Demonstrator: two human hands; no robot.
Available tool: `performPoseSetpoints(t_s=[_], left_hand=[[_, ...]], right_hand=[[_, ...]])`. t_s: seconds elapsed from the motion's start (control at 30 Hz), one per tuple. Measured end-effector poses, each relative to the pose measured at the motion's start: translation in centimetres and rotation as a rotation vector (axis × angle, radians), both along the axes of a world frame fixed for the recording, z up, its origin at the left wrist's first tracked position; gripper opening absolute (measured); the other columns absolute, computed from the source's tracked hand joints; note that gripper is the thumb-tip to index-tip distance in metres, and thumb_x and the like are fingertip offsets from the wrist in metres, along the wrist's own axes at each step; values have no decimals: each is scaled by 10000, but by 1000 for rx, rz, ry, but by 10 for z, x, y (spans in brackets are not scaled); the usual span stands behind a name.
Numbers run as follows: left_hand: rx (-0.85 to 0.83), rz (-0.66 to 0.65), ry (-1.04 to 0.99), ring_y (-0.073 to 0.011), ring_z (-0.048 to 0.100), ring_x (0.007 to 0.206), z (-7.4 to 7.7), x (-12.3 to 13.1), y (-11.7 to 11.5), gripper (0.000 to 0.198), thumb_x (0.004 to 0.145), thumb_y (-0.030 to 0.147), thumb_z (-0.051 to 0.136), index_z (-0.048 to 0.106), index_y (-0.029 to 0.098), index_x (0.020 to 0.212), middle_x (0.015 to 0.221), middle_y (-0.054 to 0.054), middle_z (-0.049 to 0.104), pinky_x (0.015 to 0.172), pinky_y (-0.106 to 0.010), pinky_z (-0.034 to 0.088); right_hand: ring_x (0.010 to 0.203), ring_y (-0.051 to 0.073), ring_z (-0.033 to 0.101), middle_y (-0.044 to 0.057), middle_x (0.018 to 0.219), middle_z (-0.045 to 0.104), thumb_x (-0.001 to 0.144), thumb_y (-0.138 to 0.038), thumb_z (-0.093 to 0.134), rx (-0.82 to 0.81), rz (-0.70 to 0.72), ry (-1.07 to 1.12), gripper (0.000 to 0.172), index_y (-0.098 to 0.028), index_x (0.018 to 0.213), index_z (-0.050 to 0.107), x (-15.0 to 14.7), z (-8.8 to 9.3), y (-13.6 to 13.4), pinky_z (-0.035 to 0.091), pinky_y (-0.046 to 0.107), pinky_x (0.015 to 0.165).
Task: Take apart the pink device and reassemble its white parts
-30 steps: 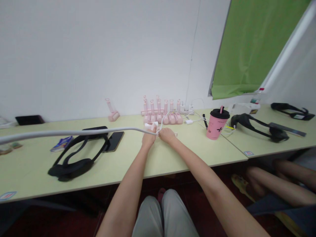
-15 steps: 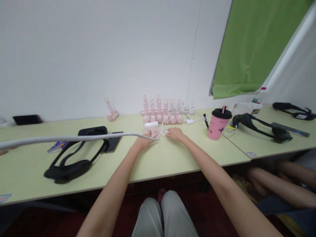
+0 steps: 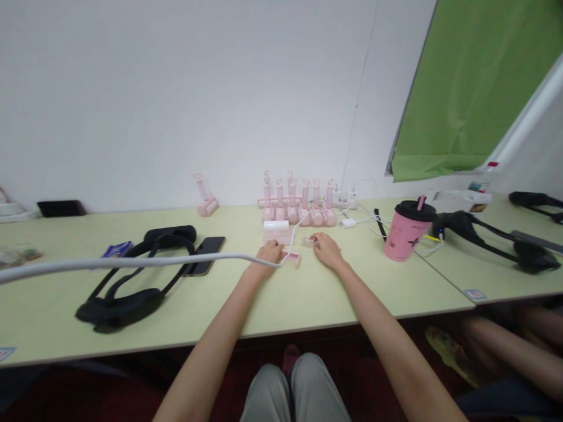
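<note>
My left hand [image 3: 269, 252] rests low over the table with its fingers closed at the left end of a small pink rectangular piece [image 3: 292, 255]. A white cable passes in front of that piece and partly covers it. In my right hand [image 3: 328, 250], the fingers pinch a small pale, clear-looking part [image 3: 308, 241], whose kind I cannot make out. Just behind my left hand, a white cylinder [image 3: 276, 225] lies on a pale pink block [image 3: 277, 236]. Farther back stand several pink devices [image 3: 303, 218] with upright clear-pink tubes.
A black headset [image 3: 127, 302] and a phone [image 3: 206, 256] lie to the left. A lone pink device [image 3: 207, 206] stands by the wall. On the right are a pink cup [image 3: 404, 234], tangled white cables and another headset [image 3: 488, 240]. A white cable [image 3: 176, 261] crosses the near view.
My view has shifted slightly. The small pink piece now lies tilted lower, in front of the pale block. My hands are a little farther apart, the right still pinching its small part.
</note>
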State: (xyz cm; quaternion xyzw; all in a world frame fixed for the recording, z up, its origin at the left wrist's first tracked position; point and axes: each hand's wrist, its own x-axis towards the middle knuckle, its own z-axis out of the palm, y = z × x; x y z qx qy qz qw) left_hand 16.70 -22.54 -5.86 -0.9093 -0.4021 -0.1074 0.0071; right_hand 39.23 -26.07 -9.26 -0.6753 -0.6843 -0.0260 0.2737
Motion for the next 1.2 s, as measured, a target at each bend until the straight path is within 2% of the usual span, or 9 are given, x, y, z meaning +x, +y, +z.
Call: performPoseSetpoints(t_s=[0.13,0.3,0.4,0.5,0.63,0.77,0.9,1.03,1.2], left_hand=[[-23,48,-8,-200,494,1016,1,-2,6,233,878,292,433,609,166,965,1041,-96,558,819,-289,407],[161,108,38,-234,451,1039,-8,-1,18,267,883,291,398,625,170,951,980,-115,563,746,-302,442],[243,55,22,-232,447,1029,-11,-2,24,267,879,258,395,604,144,1001,1001,-129,559,803,-323,427],[351,-26,-49,-239,426,1082,-7,-3,22,303,867,283,429,555,157,1112,1113,-133,532,920,-369,357],[489,-127,-98,-278,352,1195,4,-3,5,483,844,418,459,445,164,1255,1268,-151,451,1016,-424,243],[433,-223,96,-243,464,1070,9,3,-15,416,904,213,305,378,118,1303,1105,-152,549,934,-384,325],[385,-163,149,-234,508,977,10,8,-20,477,885,106,250,283,93,1361,1005,-147,566,865,-374,361],[363,-110,136,-253,497,970,9,0,-17,449,908,290,308,372,118,1318,1004,-144,560,846,-375,359],[369,80,-13,-280,436,1075,6,-33,-4,540,775,406,564,433,230,1268,1202,-119,489,891,-403,320]], right_hand=[[1008,182,479,64,1053,561,785,-108,437,20,19,-24,339,-192,1106,507,-2,-2,-2,360,277,862],[992,181,489,59,1063,560,846,-188,449,16,-12,-83,348,-230,1189,490,-3,5,-6,358,272,842],[986,177,496,60,1074,557,889,-258,429,19,-6,-115,396,-260,1285,431,-6,13,-10,348,271,836],[987,162,499,50,1061,561,906,-295,416,37,126,-137,405,-282,1311,413,-15,22,-14,343,260,837],[1011,155,500,46,1078,571,888,-295,461,75,338,-142,328,-259,1209,518,-34,26,-18,343,261,852],[1020,168,510,65,1072,593,870,-312,491,137,407,-131,229,-198,1042,589,-45,28,-24,349,273,864],[959,174,546,80,1034,613,847,-363,524,179,326,-116,313,-174,1097,527,-38,30,-27,359,273,841],[861,188,586,69,917,650,871,-357,478,32,137,-215,243,-189,1037,536,-24,26,-27,359,275,757],[839,174,588,55,916,650,898,-315,407,-105,153,-302,177,-209,940,542,-18,19,-25,337,243,678]])
